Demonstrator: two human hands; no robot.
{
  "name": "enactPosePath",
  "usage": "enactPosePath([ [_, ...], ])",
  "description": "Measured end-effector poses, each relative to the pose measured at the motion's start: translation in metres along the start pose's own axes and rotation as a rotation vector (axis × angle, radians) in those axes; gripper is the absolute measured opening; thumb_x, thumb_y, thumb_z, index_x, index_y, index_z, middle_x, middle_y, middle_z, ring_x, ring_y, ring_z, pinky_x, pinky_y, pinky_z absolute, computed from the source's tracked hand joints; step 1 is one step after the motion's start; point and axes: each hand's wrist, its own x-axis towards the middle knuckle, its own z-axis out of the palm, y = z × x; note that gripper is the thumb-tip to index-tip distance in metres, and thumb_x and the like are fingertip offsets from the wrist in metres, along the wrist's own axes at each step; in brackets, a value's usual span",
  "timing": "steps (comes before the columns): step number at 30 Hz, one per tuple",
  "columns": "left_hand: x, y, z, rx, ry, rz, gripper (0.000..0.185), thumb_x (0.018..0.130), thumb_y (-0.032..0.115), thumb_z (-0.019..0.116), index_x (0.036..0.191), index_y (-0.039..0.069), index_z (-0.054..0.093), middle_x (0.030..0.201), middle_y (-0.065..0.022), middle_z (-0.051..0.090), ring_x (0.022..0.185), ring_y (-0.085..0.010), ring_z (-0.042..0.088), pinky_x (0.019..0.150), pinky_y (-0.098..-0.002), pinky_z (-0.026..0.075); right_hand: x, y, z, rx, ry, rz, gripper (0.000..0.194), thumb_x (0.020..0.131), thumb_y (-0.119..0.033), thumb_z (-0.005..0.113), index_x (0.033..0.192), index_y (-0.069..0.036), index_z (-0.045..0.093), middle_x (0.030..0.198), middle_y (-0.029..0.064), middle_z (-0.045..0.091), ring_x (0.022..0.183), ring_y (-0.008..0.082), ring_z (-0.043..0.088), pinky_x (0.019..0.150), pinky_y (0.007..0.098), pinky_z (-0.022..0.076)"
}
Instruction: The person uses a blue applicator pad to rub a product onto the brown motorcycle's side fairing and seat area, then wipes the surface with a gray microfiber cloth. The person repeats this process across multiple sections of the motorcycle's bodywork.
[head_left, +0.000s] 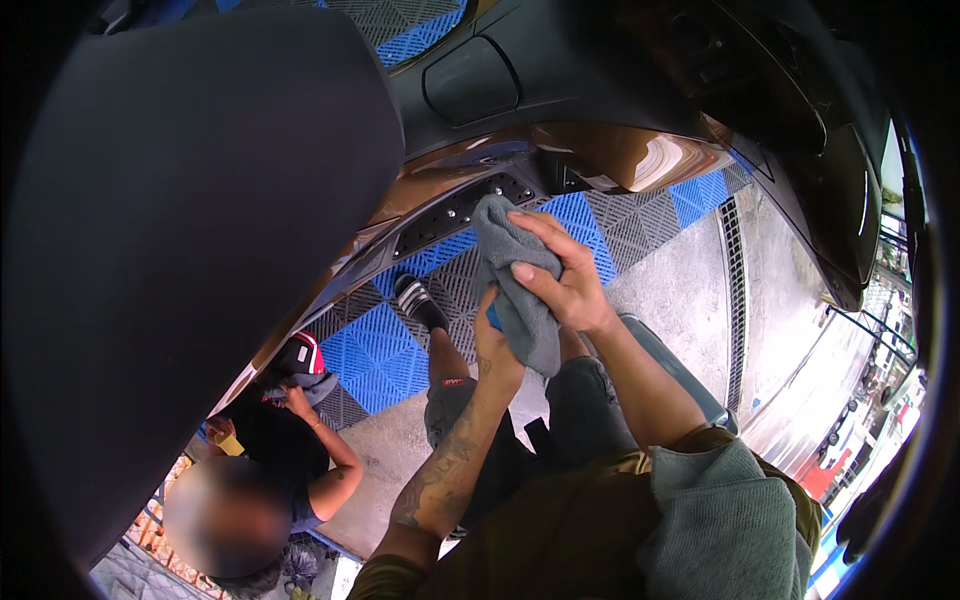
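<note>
A grey microfibre cloth (525, 300), bunched up, is between my two hands in front of the motor scooter's side. My right hand (574, 281) grips its upper part, with thumb and fingers pressed into the folds. Beneath the cloth's lower end, my left hand (499, 341) is closed around a small blue object (493, 316), mostly covered, so its kind cannot be told. Just beyond the cloth lies the scooter's black footboard plate (465, 214) with bolts, below glossy brown bodywork (600, 150). The cloth's upper end overlaps the footboard in view; contact cannot be told.
The scooter's large black seat (202, 187) fills the left. A co-worker (277, 442) crouches there, holding a yellow sponge (229, 445) and a dark cloth. Another grey cloth (724, 517) hangs over my right shoulder. Blue and grey floor tiles (375, 352) and a drain grate (735, 300) lie below.
</note>
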Motion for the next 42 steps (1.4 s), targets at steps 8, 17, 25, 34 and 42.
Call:
enactPosePath([
  [8,-0.001,-0.002,-0.026,-0.051,-0.058,-0.099,0.06,0.092,0.013,0.064,0.146,0.001,0.043,0.14,-0.0144,0.056,0.118,-0.0197,0.062,0.094,-0.0315,0.052,0.063,0.002,-0.025,-0.433,-0.217,-0.109,0.049,0.089,-0.018,0.071,0.136,-0.006,0.061,0.124,0.0194,0.067,0.116,0.031,0.064,0.104,0.0393,0.0467],
  [17,-0.123,-0.089,-0.141,0.277,0.351,-0.595,0.043,0.091,0.005,0.062,0.134,0.007,0.057,0.103,-0.0069,0.07,0.071,-0.0129,0.068,0.06,-0.0267,0.054,0.242,0.067,-0.007,-1.558,0.016,0.057,0.027,0.091,-0.025,0.061,0.113,-0.013,0.072,0.119,0.0138,0.063,0.105,0.0353,0.067,0.089,0.048,0.0553],
  [25,-0.163,-0.139,-0.177,0.366,0.301,-0.533,0.029,0.093,0.01,0.069,0.121,0.006,0.065,0.082,-0.0021,0.065,0.062,-0.0081,0.062,0.056,-0.0229,0.051,0.245,0.048,0.01,-1.449,-0.233,0.15,0.023,0.08,-0.019,0.071,0.1,-0.009,0.076,0.11,0.0153,0.072,0.105,0.0348,0.07,0.088,0.0439,0.0574],
  [34,-0.167,-0.14,-0.177,0.366,0.282,-0.512,0.031,0.091,0.006,0.068,0.122,0.005,0.063,0.087,-0.0049,0.068,0.062,-0.0106,0.063,0.056,-0.0243,0.053,0.244,0.074,0.045,-1.059,-0.452,-0.072,0.037,0.082,-0.019,0.065,0.118,-0.021,0.075,0.112,0.012,0.074,0.105,0.0313,0.07,0.09,0.0462,0.0559],
  [42,-0.169,-0.142,-0.177,0.336,0.333,-0.563,0.029,0.093,0.006,0.067,0.122,0.006,0.065,0.083,-0.0024,0.066,0.061,-0.0083,0.062,0.056,-0.0223,0.052,0.234,0.078,0.041,-1.151,-0.527,0.004,0.039,0.082,-0.023,0.067,0.121,-0.022,0.074,0.114,0.015,0.073,0.107,0.035,0.069,0.092,0.0454,0.0553],
])
